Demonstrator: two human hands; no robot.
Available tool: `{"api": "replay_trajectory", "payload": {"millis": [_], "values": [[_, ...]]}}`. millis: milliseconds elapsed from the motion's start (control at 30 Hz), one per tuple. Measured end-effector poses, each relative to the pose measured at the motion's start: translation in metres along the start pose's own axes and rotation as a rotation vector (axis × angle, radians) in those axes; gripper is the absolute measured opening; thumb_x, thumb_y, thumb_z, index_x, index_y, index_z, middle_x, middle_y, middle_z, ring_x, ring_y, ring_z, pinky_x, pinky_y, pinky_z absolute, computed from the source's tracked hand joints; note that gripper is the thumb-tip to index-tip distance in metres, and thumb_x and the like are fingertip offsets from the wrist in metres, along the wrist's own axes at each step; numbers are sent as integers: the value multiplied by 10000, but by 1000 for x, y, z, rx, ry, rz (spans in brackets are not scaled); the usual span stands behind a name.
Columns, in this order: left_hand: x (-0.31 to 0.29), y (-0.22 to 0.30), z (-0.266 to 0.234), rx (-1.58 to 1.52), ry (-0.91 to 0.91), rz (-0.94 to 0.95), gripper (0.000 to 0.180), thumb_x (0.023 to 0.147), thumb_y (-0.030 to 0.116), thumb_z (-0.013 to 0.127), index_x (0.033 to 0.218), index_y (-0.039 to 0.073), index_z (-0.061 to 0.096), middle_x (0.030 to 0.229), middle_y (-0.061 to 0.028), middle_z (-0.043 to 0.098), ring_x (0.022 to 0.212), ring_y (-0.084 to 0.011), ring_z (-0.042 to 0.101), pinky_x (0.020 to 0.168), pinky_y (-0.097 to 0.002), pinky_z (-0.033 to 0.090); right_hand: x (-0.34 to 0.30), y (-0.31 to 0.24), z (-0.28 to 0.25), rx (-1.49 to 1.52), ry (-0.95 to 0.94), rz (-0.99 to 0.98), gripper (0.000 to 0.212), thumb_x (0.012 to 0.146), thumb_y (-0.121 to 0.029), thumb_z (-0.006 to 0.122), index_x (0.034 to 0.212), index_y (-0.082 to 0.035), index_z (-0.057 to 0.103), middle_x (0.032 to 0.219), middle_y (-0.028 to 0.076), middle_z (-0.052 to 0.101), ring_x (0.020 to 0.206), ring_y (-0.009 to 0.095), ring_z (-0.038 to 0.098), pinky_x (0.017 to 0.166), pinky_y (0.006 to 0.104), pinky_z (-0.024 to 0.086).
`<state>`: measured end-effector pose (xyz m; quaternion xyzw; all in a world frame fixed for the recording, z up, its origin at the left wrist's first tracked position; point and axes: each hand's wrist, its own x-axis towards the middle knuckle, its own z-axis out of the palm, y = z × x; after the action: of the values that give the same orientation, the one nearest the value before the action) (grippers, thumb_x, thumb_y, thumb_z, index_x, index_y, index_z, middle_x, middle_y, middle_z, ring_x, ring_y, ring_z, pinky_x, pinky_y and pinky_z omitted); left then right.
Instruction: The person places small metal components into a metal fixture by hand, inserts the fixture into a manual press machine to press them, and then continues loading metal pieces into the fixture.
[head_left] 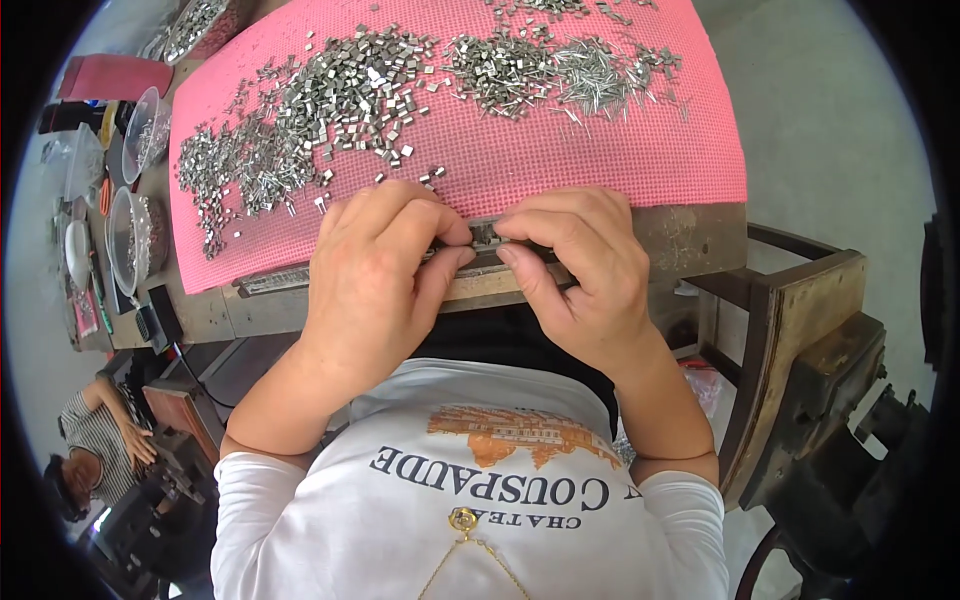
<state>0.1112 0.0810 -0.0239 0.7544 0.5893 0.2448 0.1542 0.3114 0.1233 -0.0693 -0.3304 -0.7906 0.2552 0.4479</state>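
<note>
Our left hand [375,270] curls its fingers [440,225] nearly closed, thumb and forefinger pinching toward a small metal piece [484,234]. Our right hand [580,265] mirrors it, fingertips [510,222] pressed in from the other side, so the piece sits between both hands on the metal strip [275,281] at the bench edge. Beyond lies the pink mat [600,150], strewn with loose metal parts [350,90].

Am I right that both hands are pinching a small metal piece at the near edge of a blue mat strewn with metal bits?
Not quite: the mat is pink, not blue, as the head view shows. The rest holds: the left hand and right hand pinch a small metal piece at its near edge, with metal bits strewn across it.
</note>
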Motion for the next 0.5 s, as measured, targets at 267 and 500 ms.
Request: {"api": "replay_trajectory", "payload": {"millis": [267, 500], "values": [[-1, -4, 4, -108, 33, -63, 193, 747, 57, 845, 891, 75, 716, 965, -59, 655, 903, -285, 609, 812, -398, 476, 6, -5, 8, -88, -3, 38, 203, 777, -64, 808, 949, -105, 709, 936, 21, 689, 887, 238, 639, 830, 394, 426], [2, -6, 1, -162, 4, -105, 222, 714, 50, 868, 886, 73, 729, 911, -57, 663, 888, -274, 609, 770, -384, 489, 3, 0, 9, -77, -6, 28, 190, 792, -88, 786, 956, -123, 696, 942, 5, 680, 905, 235, 637, 846, 405, 413]]}}
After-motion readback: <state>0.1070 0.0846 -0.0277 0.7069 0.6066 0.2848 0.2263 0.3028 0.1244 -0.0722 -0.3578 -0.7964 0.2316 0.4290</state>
